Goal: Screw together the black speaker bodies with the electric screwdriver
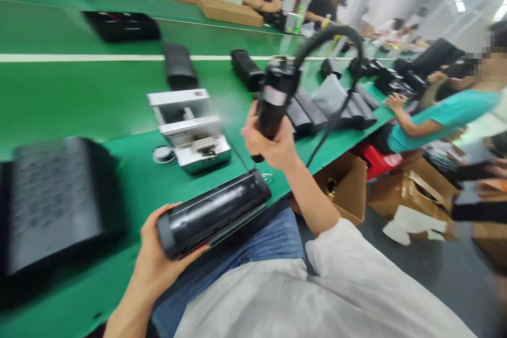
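Observation:
My left hand is closed around the near-left end of a black cylindrical housing, which lies tilted at the table's front edge. In my right hand is a black electric screwdriver, held upright with its tip pointing down, above the right end of the housing. A thick black cable loops from the tool's top over to the right. Just beyond the housing stands a silver metal screw feeder, with a small round white-rimmed dish at its left side.
A large black perforated case sits at the left, blurred. Several black housings line the green table. Open cardboard boxes stand on the floor at right. A person in a teal shirt works there; others work across the table.

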Available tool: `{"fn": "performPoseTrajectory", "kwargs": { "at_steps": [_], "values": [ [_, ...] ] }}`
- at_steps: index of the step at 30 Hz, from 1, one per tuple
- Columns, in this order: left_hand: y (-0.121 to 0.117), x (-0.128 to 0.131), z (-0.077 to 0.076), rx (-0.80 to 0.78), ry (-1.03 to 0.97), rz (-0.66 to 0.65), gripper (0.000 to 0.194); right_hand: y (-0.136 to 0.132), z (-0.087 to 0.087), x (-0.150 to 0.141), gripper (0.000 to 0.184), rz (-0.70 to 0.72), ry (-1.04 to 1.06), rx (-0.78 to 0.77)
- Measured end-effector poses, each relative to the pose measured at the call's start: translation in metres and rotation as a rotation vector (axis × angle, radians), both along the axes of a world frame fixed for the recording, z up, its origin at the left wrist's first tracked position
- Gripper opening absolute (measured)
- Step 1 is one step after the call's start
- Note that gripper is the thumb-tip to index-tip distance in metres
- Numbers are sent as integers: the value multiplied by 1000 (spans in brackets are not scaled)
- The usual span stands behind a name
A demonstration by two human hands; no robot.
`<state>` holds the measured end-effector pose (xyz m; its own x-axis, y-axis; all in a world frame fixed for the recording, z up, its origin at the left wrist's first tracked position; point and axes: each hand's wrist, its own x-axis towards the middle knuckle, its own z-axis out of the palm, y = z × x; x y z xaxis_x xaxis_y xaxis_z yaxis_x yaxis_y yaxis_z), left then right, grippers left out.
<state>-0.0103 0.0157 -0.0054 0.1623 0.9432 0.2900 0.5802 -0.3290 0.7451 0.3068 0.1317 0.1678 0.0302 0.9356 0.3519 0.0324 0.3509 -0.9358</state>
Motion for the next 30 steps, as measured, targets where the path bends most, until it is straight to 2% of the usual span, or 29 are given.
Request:
{"fn": "performPoseTrajectory", "kwargs": {
  "at_steps": [5,8,12,15,17,22,26,30],
  "values": [
    [-11,6,17,-136,-71,-76,108,-6,6,9,58,90,120,164],
    [-15,6,23,-182,-95,-137,117,-12,24,12,46,172,134,209],
    [-20,7,27,-215,-107,-120,126,-12,60,3,39,50,217,435],
    [-20,10,28,-228,-109,-91,121,3,73,-20,37,-26,246,545],
    [-20,13,27,-225,-113,-89,121,20,68,-41,40,-20,217,530],
    [-19,16,19,-196,-116,-121,135,69,38,-79,53,-4,120,465],
    [-17,17,17,-132,-136,-171,145,96,24,-84,59,-50,90,444],
    [-13,19,15,-50,-160,-210,146,97,26,-77,56,-54,58,387]
  ]
}}
